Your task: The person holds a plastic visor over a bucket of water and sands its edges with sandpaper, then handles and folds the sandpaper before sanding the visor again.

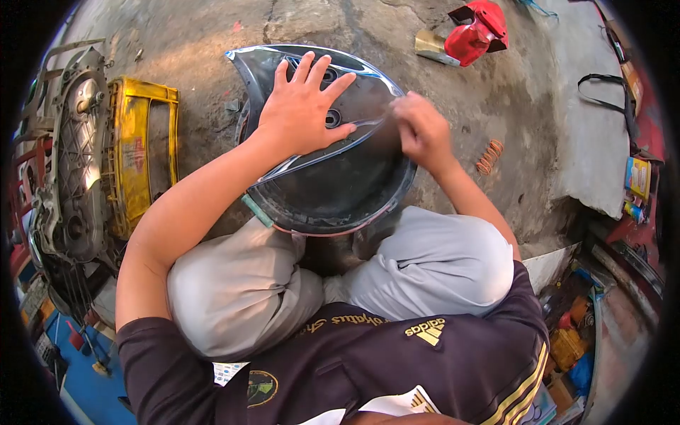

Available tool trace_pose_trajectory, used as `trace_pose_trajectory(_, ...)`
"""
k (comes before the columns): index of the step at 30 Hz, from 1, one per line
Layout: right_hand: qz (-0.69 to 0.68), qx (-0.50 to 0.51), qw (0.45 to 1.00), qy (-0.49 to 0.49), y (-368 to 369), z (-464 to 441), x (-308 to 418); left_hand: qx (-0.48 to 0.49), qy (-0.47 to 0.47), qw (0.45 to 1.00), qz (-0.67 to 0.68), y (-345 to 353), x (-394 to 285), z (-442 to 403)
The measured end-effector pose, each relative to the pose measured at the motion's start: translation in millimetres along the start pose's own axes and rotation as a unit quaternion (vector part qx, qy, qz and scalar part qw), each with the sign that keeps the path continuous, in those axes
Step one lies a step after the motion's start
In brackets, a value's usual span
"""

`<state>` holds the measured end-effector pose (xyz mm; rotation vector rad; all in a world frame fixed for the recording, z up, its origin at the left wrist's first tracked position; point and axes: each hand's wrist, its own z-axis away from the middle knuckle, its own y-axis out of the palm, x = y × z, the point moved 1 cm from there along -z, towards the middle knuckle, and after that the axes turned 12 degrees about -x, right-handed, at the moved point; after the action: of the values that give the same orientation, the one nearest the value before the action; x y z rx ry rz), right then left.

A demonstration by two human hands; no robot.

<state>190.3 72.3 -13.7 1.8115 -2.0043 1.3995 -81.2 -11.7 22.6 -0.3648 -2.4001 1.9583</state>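
Observation:
A dark, glossy curved piece (283, 67) with a pointed corner, shiny rim and two round sockets lies across a black round basin (326, 202) between my knees. It looks like a vehicle lamp or body panel. My left hand (304, 106) rests on top of it, palm down with the fingers spread. At the piece's right edge, my right hand (425, 131) is closed, its fingers curled and pressed together. Motion blurs those fingertips, and whatever they pinch is hidden.
A yellow crate (131, 152) and a large metal casing (78, 170) stand to the left. On the concrete floor lie a copper-coloured coil (489, 156) and a red part (478, 35) beside a metallic cylinder (433, 48). A black strap (602, 78) lies at the right.

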Motion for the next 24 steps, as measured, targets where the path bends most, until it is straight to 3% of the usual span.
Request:
trace_pose_trajectory(3, -0.011, 0.056, 0.996, -0.074, 1.7, 0.0, 22.3, 0.006, 0.001, 1.0, -0.004, -1.2, 0.1, -1.9)
trace_pose_trajectory(6, 0.014, -0.014, 1.0, 0.007, 1.3, -3.1, -7.2, 0.012, 0.0, 1.0, 0.0, -2.2, -0.9, -1.8)
trace_pose_trajectory(11, -0.018, 0.071, 0.994, -0.077, 0.7, -1.0, 24.3, 0.002, 0.002, 1.0, 0.001, 0.5, 1.0, -1.8)
trace_pose_trajectory(12, -0.018, 0.069, 0.995, -0.075, -0.1, 0.7, 12.1, 0.005, 0.0, 1.0, 0.003, -0.7, 0.3, -2.4)
trace_pose_trajectory(14, 0.009, -0.029, 1.0, 0.0, -1.2, 2.7, -11.1, 0.007, -0.004, 1.0, 0.005, -1.3, 0.1, -0.2)
trace_pose_trajectory(19, 0.0, 0.065, 0.995, -0.078, -1.1, 3.4, 21.2, 0.005, 0.0, 1.0, 0.006, 0.4, 0.7, -1.7)
trace_pose_trajectory(22, 0.002, -0.017, 1.0, -0.015, 0.0, -1.7, -5.1, 0.002, -0.002, 1.0, 0.011, -0.5, 0.3, -1.2)
trace_pose_trajectory(24, 0.002, 0.005, 0.999, -0.041, -3.1, -0.2, 3.8, 0.002, -0.003, 1.0, 0.007, 0.1, 0.5, -0.4)
